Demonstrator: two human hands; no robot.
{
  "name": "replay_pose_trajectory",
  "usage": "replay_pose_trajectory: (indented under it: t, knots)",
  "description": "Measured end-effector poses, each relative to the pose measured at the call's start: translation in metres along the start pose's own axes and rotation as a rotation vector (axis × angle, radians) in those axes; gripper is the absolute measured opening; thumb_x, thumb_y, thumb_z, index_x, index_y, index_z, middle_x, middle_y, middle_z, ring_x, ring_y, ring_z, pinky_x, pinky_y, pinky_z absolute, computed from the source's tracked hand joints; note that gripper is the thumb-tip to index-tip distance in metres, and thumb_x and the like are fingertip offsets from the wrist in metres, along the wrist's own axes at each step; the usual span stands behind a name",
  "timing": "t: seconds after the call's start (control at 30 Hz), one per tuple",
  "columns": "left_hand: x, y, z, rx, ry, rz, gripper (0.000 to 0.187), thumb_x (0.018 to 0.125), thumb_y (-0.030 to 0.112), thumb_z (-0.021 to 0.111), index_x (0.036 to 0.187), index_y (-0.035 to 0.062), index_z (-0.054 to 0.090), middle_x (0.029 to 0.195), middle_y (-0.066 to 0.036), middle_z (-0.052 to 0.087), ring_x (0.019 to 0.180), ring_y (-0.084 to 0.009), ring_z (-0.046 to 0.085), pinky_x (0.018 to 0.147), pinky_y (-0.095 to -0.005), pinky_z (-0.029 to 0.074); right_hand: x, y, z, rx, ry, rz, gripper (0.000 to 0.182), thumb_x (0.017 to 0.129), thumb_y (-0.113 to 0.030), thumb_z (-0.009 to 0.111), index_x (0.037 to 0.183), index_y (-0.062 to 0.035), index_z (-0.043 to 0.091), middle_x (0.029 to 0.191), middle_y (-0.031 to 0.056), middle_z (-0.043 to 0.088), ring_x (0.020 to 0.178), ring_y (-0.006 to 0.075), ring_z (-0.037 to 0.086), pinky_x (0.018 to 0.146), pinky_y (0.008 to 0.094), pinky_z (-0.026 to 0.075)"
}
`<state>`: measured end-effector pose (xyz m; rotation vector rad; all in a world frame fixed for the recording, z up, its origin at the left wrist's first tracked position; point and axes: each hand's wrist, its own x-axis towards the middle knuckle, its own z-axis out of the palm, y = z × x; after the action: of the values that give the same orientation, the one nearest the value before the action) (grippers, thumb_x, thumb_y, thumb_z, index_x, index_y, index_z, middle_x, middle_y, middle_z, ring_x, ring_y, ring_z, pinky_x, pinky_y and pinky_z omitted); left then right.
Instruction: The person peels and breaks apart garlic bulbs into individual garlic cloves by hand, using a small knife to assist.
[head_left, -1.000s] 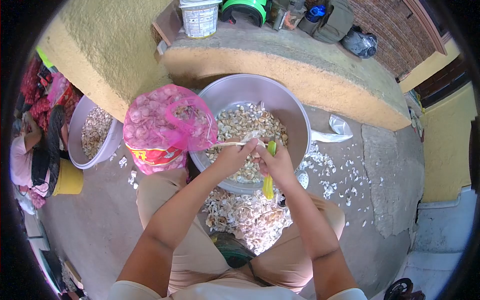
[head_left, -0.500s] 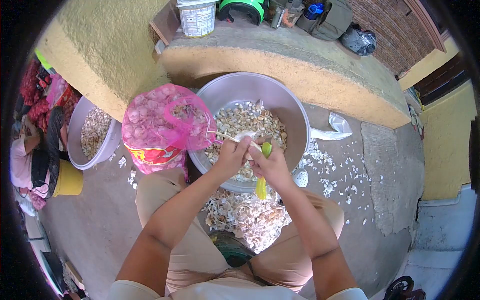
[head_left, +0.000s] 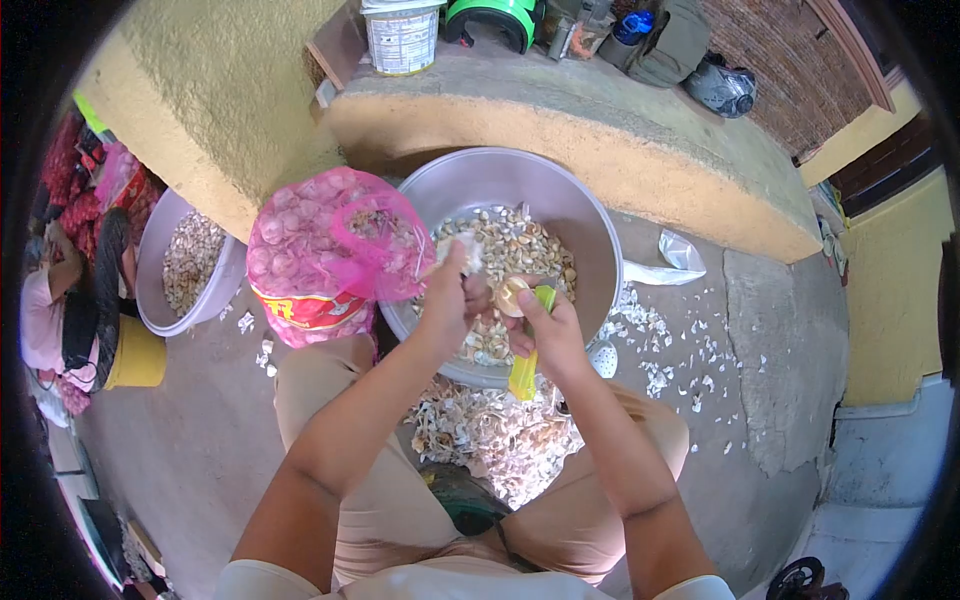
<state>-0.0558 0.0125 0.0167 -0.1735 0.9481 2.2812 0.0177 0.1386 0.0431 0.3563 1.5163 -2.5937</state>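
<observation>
Over the large grey-purple tub (head_left: 608,235), my left hand (head_left: 457,292) pinches a whitish, blurred piece of peel (head_left: 462,252) between thumb and finger. My right hand (head_left: 548,335) is closed around a yellow-green handled tool (head_left: 523,375) and also holds a pale, round garlic bulb (head_left: 511,296) at its fingertips. The tool's blade cannot be made out. Loose garlic cloves (head_left: 520,240) lie in the tub below both hands. A pink mesh bag of garlic (head_left: 300,235) leans against the tub's left side.
Peelings (head_left: 490,430) are heaped between my legs, with more scattered on the floor at right. Beside the tub are a white perforated object (head_left: 603,358) and a plastic sheet (head_left: 665,262). At far left, a person (head_left: 55,310) sits near another tub (head_left: 150,270).
My hands have come apart. My left hand has moved slightly left and up with the whitish peel, and the bulb now shows in my right hand.
</observation>
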Motion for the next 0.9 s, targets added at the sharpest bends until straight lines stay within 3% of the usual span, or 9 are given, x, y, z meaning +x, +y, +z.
replay_pose_trajectory:
  t: [0.03,0.13,0.23,0.37,0.47,0.57,0.63,0.7,0.9]
  knots:
    - [0.001,0.004,0.005,0.038,0.174,0.004,0.045,0.088,0.044,0.036,0.056,0.0125,0.035,0.046,0.002,0.029,0.037,-0.0099,0.03,0.039,-0.0298,0.035,-0.001,-0.002,-0.001,0.003,0.001,0.009,0.025,0.087,-0.021,0.048,0.105,-0.0034,0.045,0.069,0.0055,0.05,0.043,0.0066,0.037,0.038,0.0208,0.031]
    - [0.014,0.011,-0.015,0.477,0.219,0.06,0.048,0.086,0.043,0.039,0.057,0.0053,0.043,0.048,-0.002,0.038,0.041,-0.0149,0.039,0.045,-0.0336,0.039,0.0,-0.004,-0.007,0.051,-0.02,0.033,0.029,0.088,-0.025,0.047,0.107,-0.0041,0.046,0.071,0.0054,0.05,0.043,0.0065,0.036,0.039,0.0208,0.031]
    - [0.003,0.002,-0.026,1.345,-0.057,0.206,0.047,0.083,0.044,0.043,0.073,-0.0012,0.055,0.056,-0.008,0.052,0.051,-0.0213,0.051,0.053,-0.0365,0.043,0.001,-0.01,-0.014,0.09,-0.024,0.047,0.033,0.088,-0.027,0.045,0.112,-0.0045,0.045,0.072,0.0052,0.05,0.043,0.0063,0.034,0.04,0.0202,0.031]
    - [-0.017,-0.02,-0.022,1.901,-0.655,-0.372,0.048,0.079,0.046,0.047,0.092,0.0011,0.058,0.08,-0.016,0.061,0.075,-0.03,0.058,0.068,-0.0395,0.044,-0.001,-0.017,-0.017,0.113,-0.046,0.047,0.036,0.088,-0.027,0.045,0.116,-0.0046,0.043,0.072,0.0052,0.051,0.044,0.0054,0.032,0.041,0.0194,0.032]
    - [-0.033,-0.051,-0.041,1.787,-1.017,-0.38,0.036,0.081,0.038,0.046,0.095,0.0068,0.057,0.083,-0.013,0.061,0.076,-0.0279,0.058,0.07,-0.0376,0.043,-0.003,-0.02,-0.014,0.054,-0.045,0.053,0.035,0.087,-0.024,0.047,0.115,-0.0031,0.043,0.074,0.0056,0.052,0.044,0.005,0.032,0.041,0.019,0.032]
    - [-0.023,-0.042,-0.035,1.728,-0.902,-0.284,0.035,0.084,0.036,0.044,0.095,0.0049,0.055,0.086,-0.011,0.06,0.075,-0.0246,0.058,0.069,-0.0348,0.043,-0.002,-0.017,-0.011,-0.073,-0.008,-0.014,0.037,0.084,-0.022,0.053,0.114,-0.0026,0.044,0.078,0.0057,0.054,0.045,0.0045,0.035,0.04,0.019,0.033]
    - [-0.01,-0.016,-0.02,1.567,-0.632,-0.051,0.033,0.085,0.032,0.041,0.097,0.0027,0.05,0.082,-0.008,0.057,0.07,-0.0191,0.057,0.065,-0.0305,0.044,-0.002,-0.014,-0.011,-0.262,0.044,-0.036,0.037,0.083,-0.02,0.056,0.113,-0.0026,0.044,0.081,0.0055,0.054,0.048,0.0044,0.039,0.039,0.0193,0.033]
    - [-0.004,-0.005,-0.015,1.033,-0.214,0.091,0.033,0.088,0.032,0.04,0.1,0.0032,0.047,0.076,-0.005,0.053,0.067,-0.013,0.055,0.056,-0.0251,0.045,-0.002,-0.01,-0.012,-0.36,0.097,-0.085,0.037,0.081,-0.019,0.057,0.112,-0.0028,0.045,0.082,0.005,0.055,0.05,0.0042,0.041,0.039,0.0193,0.033]
    - [-0.002,-0.008,-0.005,0.453,-0.235,0.012,0.033,0.09,0.031,0.034,0.098,0.0026,0.048,0.069,-0.004,0.051,0.064,-0.0094,0.054,0.043,-0.0221,0.041,0.006,0.0,-0.007,-0.485,0.197,-0.171,0.034,0.08,-0.019,0.059,0.107,-0.0019,0.048,0.085,0.0054,0.055,0.057,0.0072,0.047,0.047,0.0204,0.038]
